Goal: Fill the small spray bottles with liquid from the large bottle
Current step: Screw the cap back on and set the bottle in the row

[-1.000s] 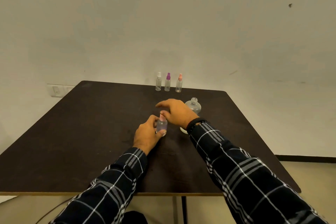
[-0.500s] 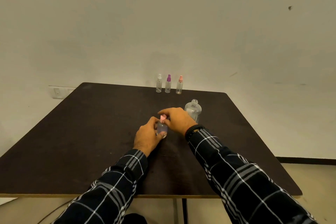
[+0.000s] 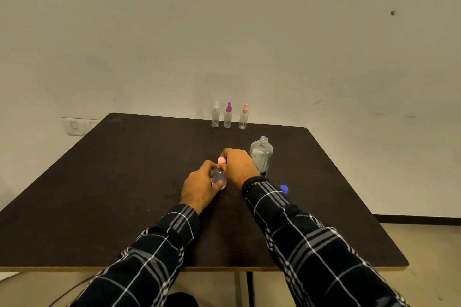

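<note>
- The left hand (image 3: pixel 199 185) grips a small spray bottle (image 3: pixel 219 176) round its clear body, with fingers and thumb curled about it.
- This bottle stands upright on the dark desk (image 3: pixel 99 182), near the middle.
- The right hand (image 3: pixel 239 166) pinches the bottle's pink cap (image 3: pixel 221 160) from above, its fingers curled over the top.
- The large bottle (image 3: pixel 261 156) stands upright just behind and to the right of the right hand. Its threaded neck is open, and its fill level cannot be told.
- Three more spray bottles stand in a row at the desk's far edge: a white-topped bottle (image 3: pixel 215 116), a purple-topped bottle (image 3: pixel 228 117) and a peach-topped bottle (image 3: pixel 244 118).
- A small blue object (image 3: pixel 284 188) lies on the desk just beside the right plaid sleeve (image 3: pixel 299 232); what it is cannot be told.
- A dark beaded bracelet (image 3: pixel 250 182) circles the right wrist.
</note>
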